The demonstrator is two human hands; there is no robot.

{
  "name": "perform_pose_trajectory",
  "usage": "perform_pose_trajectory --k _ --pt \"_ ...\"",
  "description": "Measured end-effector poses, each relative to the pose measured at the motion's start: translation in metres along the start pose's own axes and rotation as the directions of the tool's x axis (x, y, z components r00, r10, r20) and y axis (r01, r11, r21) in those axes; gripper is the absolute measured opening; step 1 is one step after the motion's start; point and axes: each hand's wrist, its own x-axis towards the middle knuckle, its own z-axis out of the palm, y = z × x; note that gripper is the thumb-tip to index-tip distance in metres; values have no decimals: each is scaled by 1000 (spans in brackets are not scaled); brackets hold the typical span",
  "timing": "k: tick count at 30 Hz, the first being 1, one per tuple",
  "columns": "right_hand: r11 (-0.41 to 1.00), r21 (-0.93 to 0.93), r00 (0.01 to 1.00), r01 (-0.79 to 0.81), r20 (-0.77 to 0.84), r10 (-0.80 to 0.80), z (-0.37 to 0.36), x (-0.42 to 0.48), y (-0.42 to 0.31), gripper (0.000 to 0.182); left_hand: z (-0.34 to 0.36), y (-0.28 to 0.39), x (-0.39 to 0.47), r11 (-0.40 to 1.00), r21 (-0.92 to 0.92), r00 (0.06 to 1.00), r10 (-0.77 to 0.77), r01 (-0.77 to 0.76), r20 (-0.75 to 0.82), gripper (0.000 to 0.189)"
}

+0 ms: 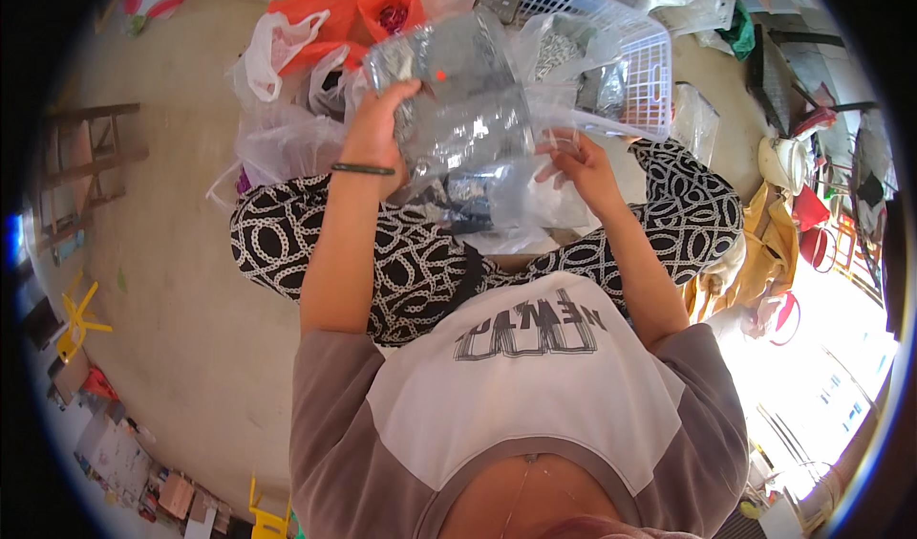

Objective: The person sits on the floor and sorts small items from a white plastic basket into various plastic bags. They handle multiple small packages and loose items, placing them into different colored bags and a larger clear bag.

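Observation:
A large clear plastic bag (466,102) with a flat grey content and a small red dot is raised in front of me. My left hand (376,134), with a dark bangle at the wrist, grips its left side, thumb on top. By the bag's lower right edge is my right hand (582,170), its fingers bent. Thin clear film lies around those fingertips; whether they pinch it is unclear. Below the bag, between my legs, are more clear plastic bags (519,198) with dark contents partly hidden.
A white plastic basket (648,73) holding bagged small parts stands at the upper right. Orange bags (322,19) and a white carrier bag (276,55) lie at the upper left. A wooden ladder-like frame (89,159) and a yellow stool (79,320) are farther left.

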Motion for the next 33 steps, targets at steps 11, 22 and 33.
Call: perform_pose_trajectory --k 11,22,33 --pt "976 -98 980 195 -20 -198 46 1 -50 60 17 -32 -10 983 184 952 -67 11 297 28" --pt "974 38 956 224 185 -227 29 34 -70 50 8 -12 -12 983 -98 939 -113 152 325 61" --pt "935 353 995 33 72 -62 52 46 -24 45 8 -12 -2 991 131 998 -23 16 51 29"
